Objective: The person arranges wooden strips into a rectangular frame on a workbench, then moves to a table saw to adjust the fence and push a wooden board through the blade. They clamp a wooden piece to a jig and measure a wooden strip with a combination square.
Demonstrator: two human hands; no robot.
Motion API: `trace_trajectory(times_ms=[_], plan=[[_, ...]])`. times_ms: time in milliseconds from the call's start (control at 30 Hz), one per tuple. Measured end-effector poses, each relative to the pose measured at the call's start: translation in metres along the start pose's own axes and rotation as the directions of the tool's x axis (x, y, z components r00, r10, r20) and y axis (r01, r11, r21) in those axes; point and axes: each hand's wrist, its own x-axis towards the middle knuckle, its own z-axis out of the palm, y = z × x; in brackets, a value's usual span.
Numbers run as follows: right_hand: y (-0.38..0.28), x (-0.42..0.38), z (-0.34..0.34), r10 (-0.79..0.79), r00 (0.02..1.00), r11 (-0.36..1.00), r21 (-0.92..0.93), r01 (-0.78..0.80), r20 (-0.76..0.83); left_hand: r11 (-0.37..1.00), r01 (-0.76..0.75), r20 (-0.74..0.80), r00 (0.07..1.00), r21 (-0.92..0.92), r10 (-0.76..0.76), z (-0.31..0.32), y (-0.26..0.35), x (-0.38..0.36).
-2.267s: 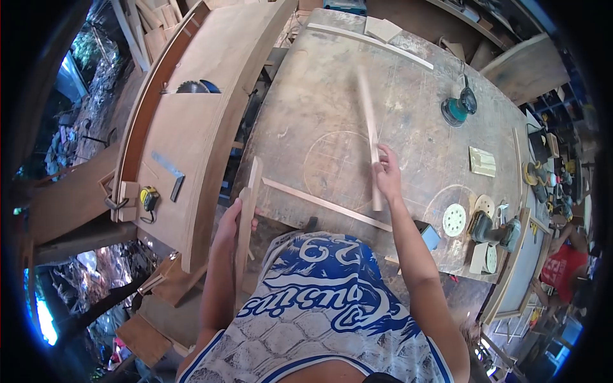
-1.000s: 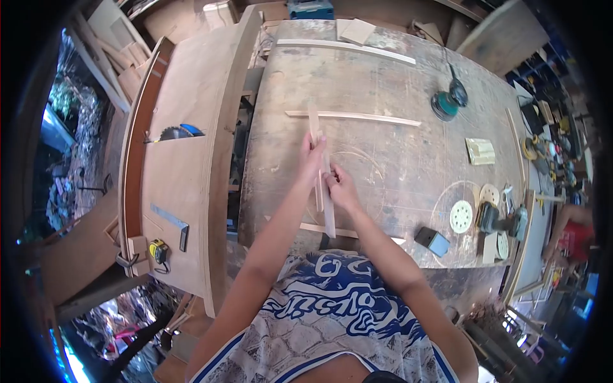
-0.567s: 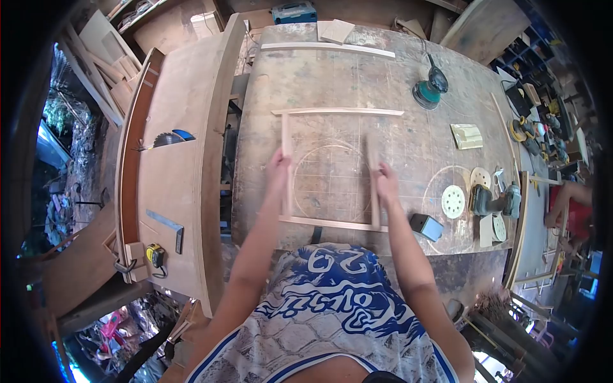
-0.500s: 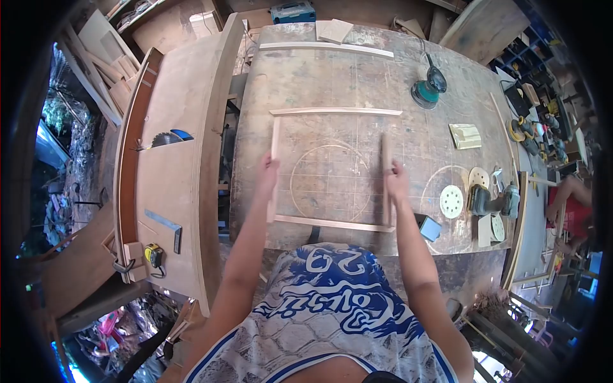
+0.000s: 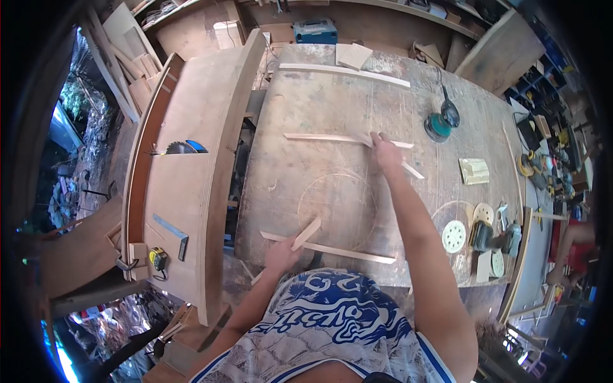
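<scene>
Sleeveless blue-and-white lettered jersey [image 5: 325, 325]

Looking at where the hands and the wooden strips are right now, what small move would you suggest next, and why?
Probably swing the short strip under the left hand upright again. It lies slanted across the near strip, while the right hand presses another short piece against the far strip, so no side stands square.

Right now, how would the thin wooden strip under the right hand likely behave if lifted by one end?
The far strip looks long and thin, so probably light and a little whippy. Flat-sided, it should slide, not roll, on the workbench. The right hand presses one end.
</scene>
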Motion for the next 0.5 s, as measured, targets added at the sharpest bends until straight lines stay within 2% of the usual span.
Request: trace_trajectory(times_ms=[67,167,267,333,400,500], plan=[[-0.006,0.015,0.004,0.001,0.992,0.992,-0.129,0.015,0.124,0.995,0.031,-0.086,0.995,-0.097,-0.039,0.005,0.007,0.004],[0.006,0.028,0.024,-0.041,0.982,0.966,-0.242,0.086,0.186,0.999,0.040,-0.141,0.989,0.005,-0.039,0.004,0.010,0.019],[0.009,0.005,0.010,-0.026,0.982,0.987,-0.149,0.054,0.185,0.999,-0.031,-0.286,0.958,-0.032,0.020,-0.022,0.029,0.050],[0.011,-0.020,-0.009,0.021,0.994,0.999,-0.041,-0.017,0.110,0.995,-0.094,-0.392,0.914,0.039,0.101,-0.032,0.032,0.096],[0.011,-0.052,-0.021,0.099,0.995,0.990,0.095,-0.101,0.022,0.957,-0.280,-0.467,0.839,0.072,0.281,-0.049,0.030,0.153],[0.015,-0.112,-0.026,0.244,0.963,0.933,0.297,-0.202,-0.112,0.925,-0.336,-0.422,0.824,0.175,0.379,-0.103,0.071,0.191]])
